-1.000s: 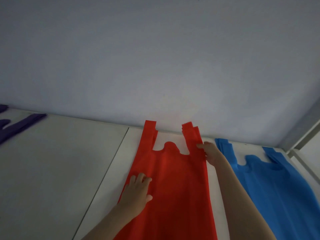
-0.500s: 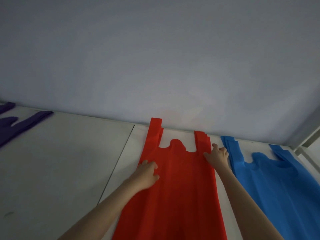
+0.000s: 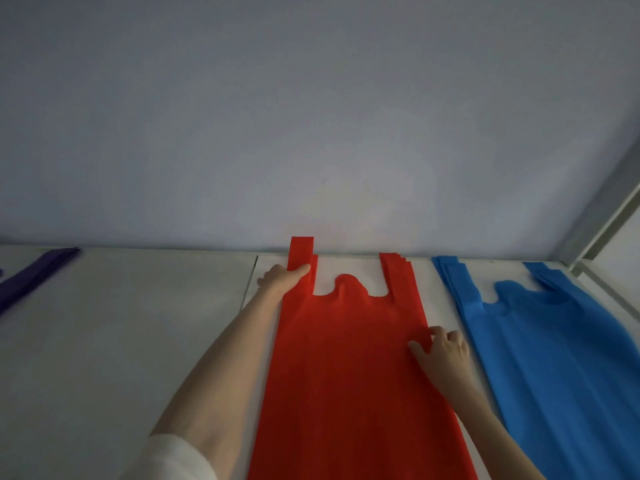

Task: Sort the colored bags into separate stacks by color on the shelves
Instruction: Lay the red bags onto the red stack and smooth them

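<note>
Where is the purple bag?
In the head view the purple bag lies at the far left edge of the white shelf, against the wall, well apart from the red bags in the middle.

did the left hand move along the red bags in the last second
Yes. The left hand went from the lower body of the red bags up to their left handle, toward the wall.
</note>
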Available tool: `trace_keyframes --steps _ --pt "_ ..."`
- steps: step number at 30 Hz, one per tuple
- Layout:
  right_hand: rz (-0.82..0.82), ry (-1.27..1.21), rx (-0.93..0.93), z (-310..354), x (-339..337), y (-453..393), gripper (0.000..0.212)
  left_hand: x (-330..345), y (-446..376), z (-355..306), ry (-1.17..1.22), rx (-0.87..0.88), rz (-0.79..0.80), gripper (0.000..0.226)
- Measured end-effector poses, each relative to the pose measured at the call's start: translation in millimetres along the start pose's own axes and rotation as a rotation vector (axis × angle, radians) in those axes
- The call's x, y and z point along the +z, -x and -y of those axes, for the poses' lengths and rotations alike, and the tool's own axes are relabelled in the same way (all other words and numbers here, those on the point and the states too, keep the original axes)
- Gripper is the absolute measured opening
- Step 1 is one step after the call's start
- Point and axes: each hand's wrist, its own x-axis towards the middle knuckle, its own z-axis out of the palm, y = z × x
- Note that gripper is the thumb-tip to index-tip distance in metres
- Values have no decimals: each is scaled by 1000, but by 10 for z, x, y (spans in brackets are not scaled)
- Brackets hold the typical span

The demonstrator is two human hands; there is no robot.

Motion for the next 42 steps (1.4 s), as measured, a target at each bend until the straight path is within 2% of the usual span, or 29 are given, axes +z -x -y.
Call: trace_keyframes --steps 2,3,5,7,8,11,13,16,20,25,28,33,37,42 --pt "-10 -7 0 1 4 8 58 -7 -69 -32 129 13 29 104" --pt "-7 -7 0 2 6 4 58 -39 -6 -88 211 15 41 94" --pt "-2 -4 0 -1 13 -4 58 -102 172 -211 342 52 107 57" --pt "-4 -3 -1 -3 16 -4 58 -131 173 -245 441 151 127 34" --pt "-4 -3 -3 -3 17 -1 58 -144 161 -232 480 202 117 30" --pt "-7 -6 -9 -1 20 2 58 -183 206 -163 524 258 72 43" --pt "-3 -7 -8 5 15 -3 58 -202 234 -140 360 209 -23 46" --pt "8 -17 -1 4 6 -15 59 -227 214 -96 -55 132 -149 56" --pt "-16 -99 -9 -5 -13 -2 59 -207 352 -96 -278 235 -155 44" --pt "-11 11 -86 -7 -21 70 55 -37 546 76 -558 341 -55 38" --pt "-3 20 -91 8 -24 74 56 8 630 121 -620 336 -51 40" --pt "50 -151 -62 -122 -171 149 62 54 860 136 -643 333 -150 49" --pt "185 -26 -175 -250 -212 242 63 221 1163 335 -676 287 -175 57" --pt "193 -126 -154 -246 -236 196 63 250 1331 376 -588 196 -231 60"
